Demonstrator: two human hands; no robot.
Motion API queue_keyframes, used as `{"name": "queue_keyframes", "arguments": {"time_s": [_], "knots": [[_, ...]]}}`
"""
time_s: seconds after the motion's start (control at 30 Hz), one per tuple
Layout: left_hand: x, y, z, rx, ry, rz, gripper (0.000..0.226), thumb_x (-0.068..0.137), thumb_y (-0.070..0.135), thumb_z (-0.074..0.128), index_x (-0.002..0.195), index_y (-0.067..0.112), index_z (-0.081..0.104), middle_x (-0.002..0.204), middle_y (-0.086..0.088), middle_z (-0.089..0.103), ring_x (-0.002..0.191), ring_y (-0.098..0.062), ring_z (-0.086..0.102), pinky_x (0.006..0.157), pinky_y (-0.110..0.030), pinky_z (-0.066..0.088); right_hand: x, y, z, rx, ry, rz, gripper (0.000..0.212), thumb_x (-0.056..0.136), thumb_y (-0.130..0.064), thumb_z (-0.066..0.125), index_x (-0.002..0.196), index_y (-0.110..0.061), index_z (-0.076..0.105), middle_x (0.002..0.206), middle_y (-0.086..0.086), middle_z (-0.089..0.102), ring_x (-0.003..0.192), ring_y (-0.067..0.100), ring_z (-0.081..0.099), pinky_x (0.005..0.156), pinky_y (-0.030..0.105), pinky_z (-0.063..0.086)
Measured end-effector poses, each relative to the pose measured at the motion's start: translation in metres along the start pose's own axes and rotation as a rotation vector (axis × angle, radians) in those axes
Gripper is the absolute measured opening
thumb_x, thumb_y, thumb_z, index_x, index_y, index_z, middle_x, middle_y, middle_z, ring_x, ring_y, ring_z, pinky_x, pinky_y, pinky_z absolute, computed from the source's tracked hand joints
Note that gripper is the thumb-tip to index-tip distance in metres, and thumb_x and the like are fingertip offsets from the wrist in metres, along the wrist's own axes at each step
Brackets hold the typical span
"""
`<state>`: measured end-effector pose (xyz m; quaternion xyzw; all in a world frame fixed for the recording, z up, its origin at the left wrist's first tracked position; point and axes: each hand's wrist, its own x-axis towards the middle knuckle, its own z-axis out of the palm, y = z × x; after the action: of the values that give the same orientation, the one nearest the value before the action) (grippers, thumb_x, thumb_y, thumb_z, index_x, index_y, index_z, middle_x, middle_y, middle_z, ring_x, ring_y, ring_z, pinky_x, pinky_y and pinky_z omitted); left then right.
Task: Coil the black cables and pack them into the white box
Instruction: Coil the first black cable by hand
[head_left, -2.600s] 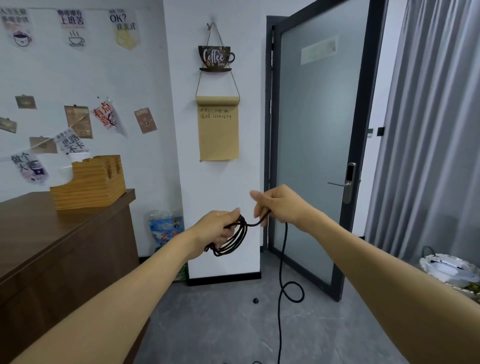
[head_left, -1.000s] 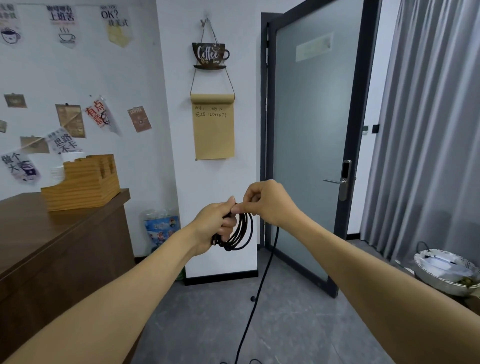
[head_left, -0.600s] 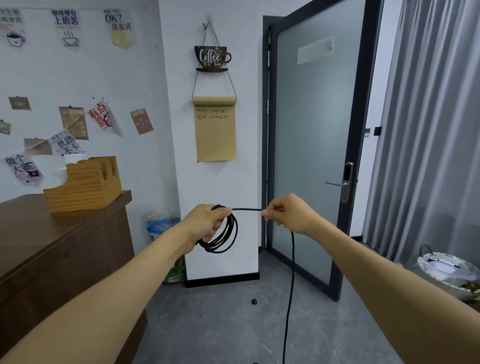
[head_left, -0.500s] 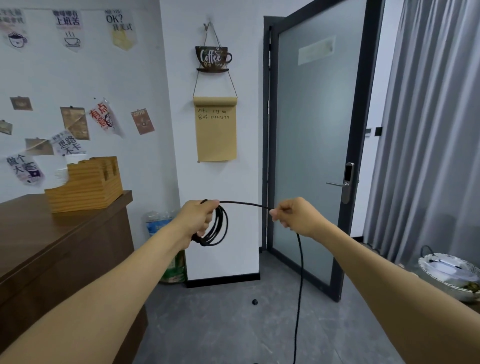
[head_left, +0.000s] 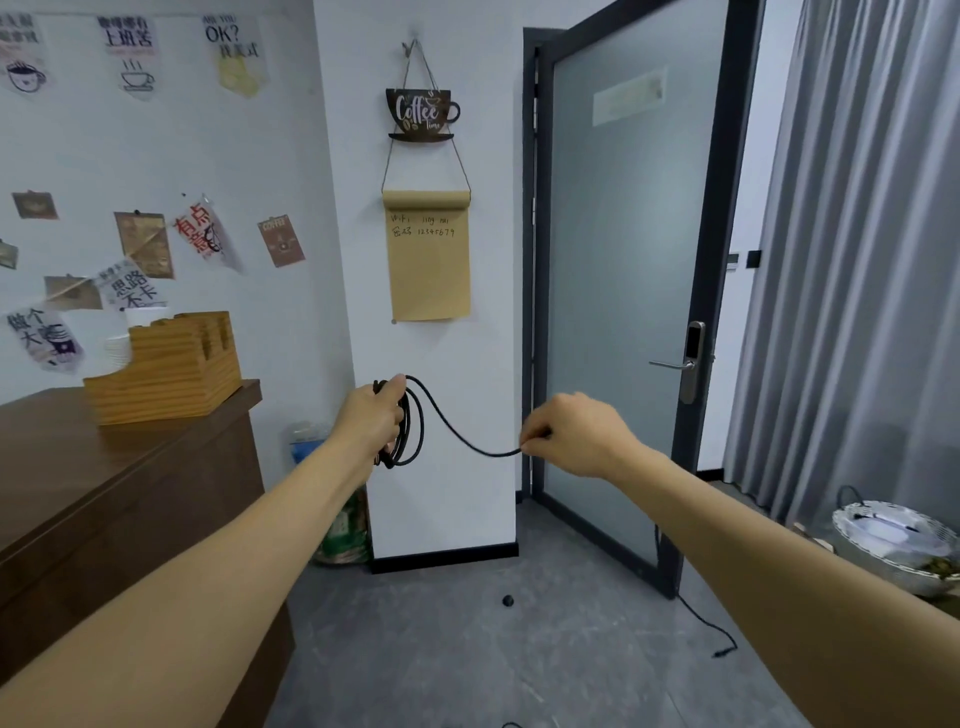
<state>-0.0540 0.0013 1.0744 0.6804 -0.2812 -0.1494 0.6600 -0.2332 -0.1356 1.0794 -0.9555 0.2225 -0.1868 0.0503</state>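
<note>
The left hand (head_left: 371, 421) grips a bundle of coiled loops of the black cable (head_left: 410, 431), fingers curled round the top of the loops, which hang down beside the palm. The right hand (head_left: 574, 434) pinches the same cable between thumb and forefinger, the other fingers curled in. Between the two hands a free stretch of cable sags in a shallow curve, rising to the top of the coil at the left hand and dipping before it reaches the right fingertips. Both hands are held up in front of the white pillar (head_left: 426, 338), the left at its left edge, the right just past its right edge, before the grey door (head_left: 623, 291).

On the pillar, above the hands, hang a dark coffee-cup sign (head_left: 422, 114) and, under it, a brown paper roll (head_left: 427, 254) with handwriting. To the right of the pillar, low on the grey floor (head_left: 467, 649) by the door's foot, a loose cable end (head_left: 706, 629) trails out from behind the right forearm. A small black knob (head_left: 508, 601) sits on the floor below the pillar. Left of the pillar stands a brown desk (head_left: 104, 493) with a wooden holder (head_left: 166, 369) on it. Far right of the pillar, past the curtain (head_left: 857, 260), a white basket (head_left: 893, 545) sits low.
</note>
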Motion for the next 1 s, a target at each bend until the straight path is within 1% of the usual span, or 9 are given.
{"name": "queue_keyframes", "arguments": {"time_s": [0.17,0.3,0.4,0.5,0.57,0.63,0.77,0.9,1.0], "knots": [[-0.001,-0.007,0.014,0.065,0.008,0.029,0.046,0.098,0.039,0.046,0.062,0.016,0.031,0.044,0.006,0.031,0.042,-0.014,0.026,0.048,-0.026,0.025,0.002,-0.032,-0.005,0.006,-0.153,-0.188,0.015,0.087,-0.024,0.059,0.094,-0.025,0.073,0.095,-0.010,0.071,0.090,0.011,0.062,0.080,0.030,0.051],[-0.006,-0.009,0.022,0.061,0.018,0.012,0.045,0.098,0.041,0.044,0.063,0.014,0.034,0.051,0.001,0.033,0.046,-0.016,0.029,0.050,-0.026,0.028,0.002,-0.043,-0.010,0.227,-0.285,-0.255,0.011,0.085,-0.020,0.065,0.092,-0.019,0.074,0.084,0.000,0.071,0.070,0.007,0.058,0.076,0.027,0.050],[-0.008,-0.011,0.026,0.064,-0.004,0.004,0.046,0.099,0.041,0.042,0.062,0.015,0.033,0.051,0.001,0.032,0.047,-0.016,0.030,0.050,-0.027,0.028,0.002,-0.050,-0.011,0.465,-0.322,-0.285,0.012,0.084,-0.013,0.068,0.094,-0.011,0.074,0.087,0.014,0.071,0.065,0.006,0.055,0.070,0.017,0.047],[-0.011,-0.009,0.029,0.018,-0.040,-0.034,0.043,0.099,0.042,0.041,0.067,0.013,0.039,0.058,-0.002,0.038,0.053,-0.017,0.035,0.053,-0.029,0.031,0.005,-0.048,-0.012,0.632,-0.242,-0.283,0.013,0.084,-0.008,0.068,0.095,-0.009,0.074,0.062,-0.008,0.067,0.056,-0.002,0.054,0.064,0.008,0.043],[-0.016,-0.007,0.029,-0.010,-0.111,-0.051,0.043,0.099,0.043,0.041,0.069,0.012,0.041,0.060,-0.003,0.040,0.052,-0.016,0.036,0.051,-0.025,0.032,0.008,-0.042,-0.011,0.688,-0.172,-0.249,0.010,0.084,-0.008,0.068,0.092,-0.008,0.074,0.054,-0.013,0.061,0.055,-0.003,0.053,0.063,0.007,0.041],[-0.021,-0.007,0.029,-0.003,-0.198,-0.049,0.045,0.099,0.043,0.039,0.066,0.013,0.043,0.052,-0.001,0.043,0.045,-0.013,0.037,0.047,-0.023,0.033,0.010,-0.036,-0.011,0.709,-0.114,-0.209,0.008,0.084,-0.010,0.068,0.089,-0.010,0.074,0.056,-0.011,0.060,0.055,-0.001,0.052,0.064,0.010,0.042],[-0.030,-0.005,0.031,-0.064,-0.362,-0.067,0.038,0.100,0.041,0.037,0.078,0.014,0.052,0.048,0.007,0.045,0.041,-0.007,0.035,0.042,-0.018,0.033,0.014,-0.028,-0.007,0.745,-0.040,-0.128,0.009,0.086,-0.015,0.067,0.080,-0.016,0.074,0.062,-0.004,0.061,0.063,0.006,0.054,0.072,0.019,0.044],[-0.032,-0.002,0.033,-0.089,-0.428,-0.090,0.041,0.100,0.043,0.035,0.069,0.017,0.042,0.047,0.008,0.034,0.040,-0.007,0.027,0.040,-0.017,0.028,0.018,-0.028,-0.005,0.724,0.007,-0.105,0.013,0.085,-0.016,0.067,0.074,-0.021,0.072,0.062,-0.002,0.060,0.068,0.013,0.053,0.075,0.035,0.047],[-0.031,0.000,0.032,-0.127,-0.472,-0.122,0.043,0.101,0.045,0.031,0.070,0.017,0.041,0.046,0.009,0.028,0.039,-0.006,0.023,0.042,-0.018,0.025,0.020,-0.030,-0.004,0.720,0.038,-0.092,0.012,0.083,-0.019,0.070,0.071,-0.018,0.071,0.060,-0.002,0.060,0.065,0.015,0.052,0.072,0.037,0.046]]}}
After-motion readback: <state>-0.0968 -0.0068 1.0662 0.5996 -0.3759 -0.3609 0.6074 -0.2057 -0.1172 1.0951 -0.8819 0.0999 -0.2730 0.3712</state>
